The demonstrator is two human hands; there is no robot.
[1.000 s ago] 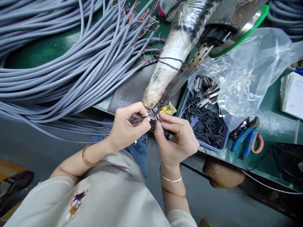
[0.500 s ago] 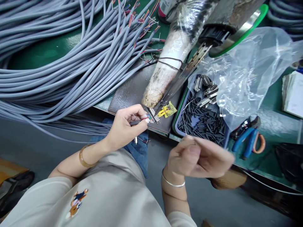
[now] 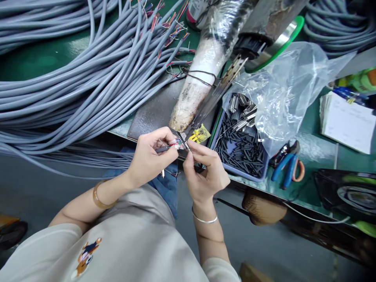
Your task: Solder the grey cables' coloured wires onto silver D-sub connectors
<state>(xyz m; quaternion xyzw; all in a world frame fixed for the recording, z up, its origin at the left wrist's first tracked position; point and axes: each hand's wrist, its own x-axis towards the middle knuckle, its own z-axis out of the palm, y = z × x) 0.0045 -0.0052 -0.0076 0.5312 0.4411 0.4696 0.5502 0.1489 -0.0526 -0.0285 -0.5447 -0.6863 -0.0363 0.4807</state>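
My left hand (image 3: 149,158) is closed in a pinch on the stripped end of a grey cable (image 3: 168,147), whose thin coloured wires fan out at its tip. My right hand (image 3: 204,170) is closed, its fingertips meeting those wires at a small metal connector (image 3: 182,140) near the bench edge. What the right fingers pinch is too small to make out. Both hands hover at the front edge of a dark metal plate (image 3: 152,113).
A big bundle of grey cables (image 3: 73,78) fills the left of the green bench. A blue tray (image 3: 243,149) holds black tubing pieces and metal connectors. Blue-handled cutters (image 3: 286,168), a clear plastic bag (image 3: 282,90), a wrapped iron stand (image 3: 205,66) and a white notepad (image 3: 346,123) lie on the right.
My right hand swung out toward the tray of black tubing, then came back to the wires at the connector. The left hand kept its pinch on the cable end.
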